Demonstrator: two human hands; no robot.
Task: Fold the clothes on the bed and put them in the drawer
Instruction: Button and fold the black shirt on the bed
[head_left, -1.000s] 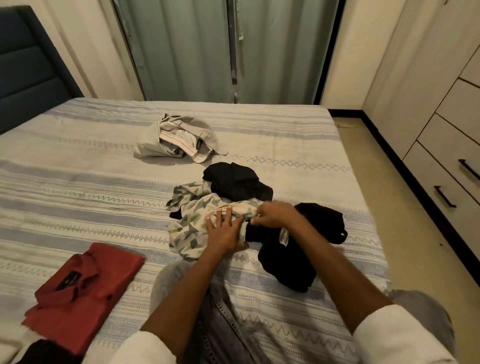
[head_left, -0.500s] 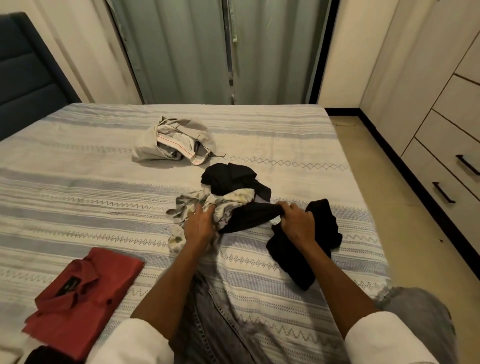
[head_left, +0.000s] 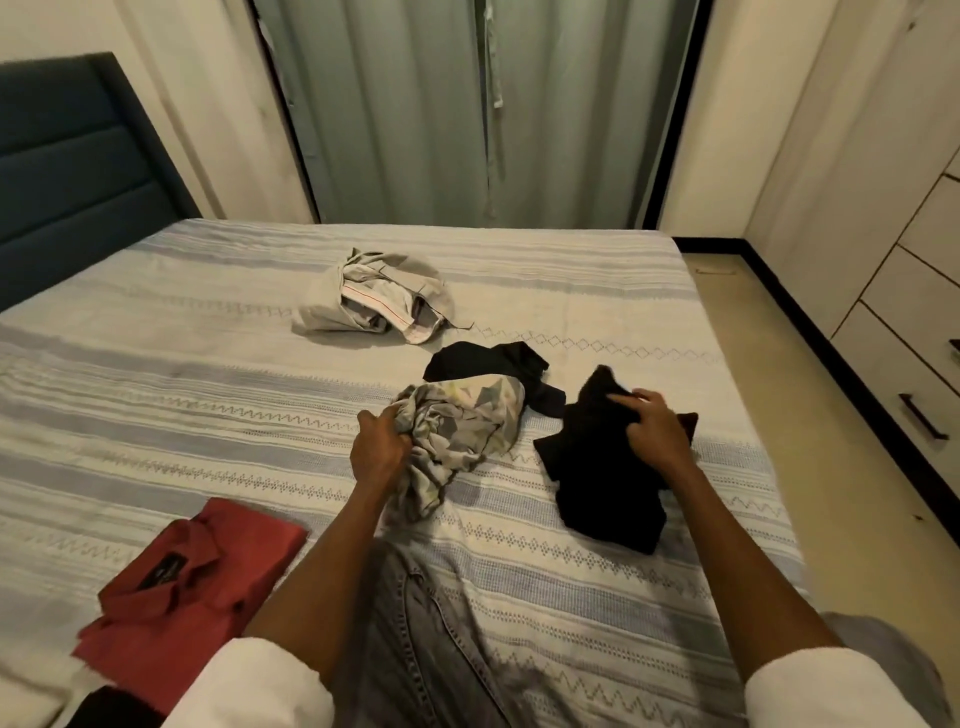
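On the bed (head_left: 208, 332), the left hand (head_left: 378, 451) grips a bunched patterned cloth (head_left: 460, 431) while the right hand (head_left: 655, 432) pinches a black garment (head_left: 597, 478) near the right edge. A folded red shirt (head_left: 192, 577) lies near the near-left corner.

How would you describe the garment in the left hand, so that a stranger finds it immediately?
Start at the striped bed. Near its middle, the left hand grips a crumpled patterned garment. It alone has a pale print of grey and yellowish shapes; the pieces beside it are plain black.
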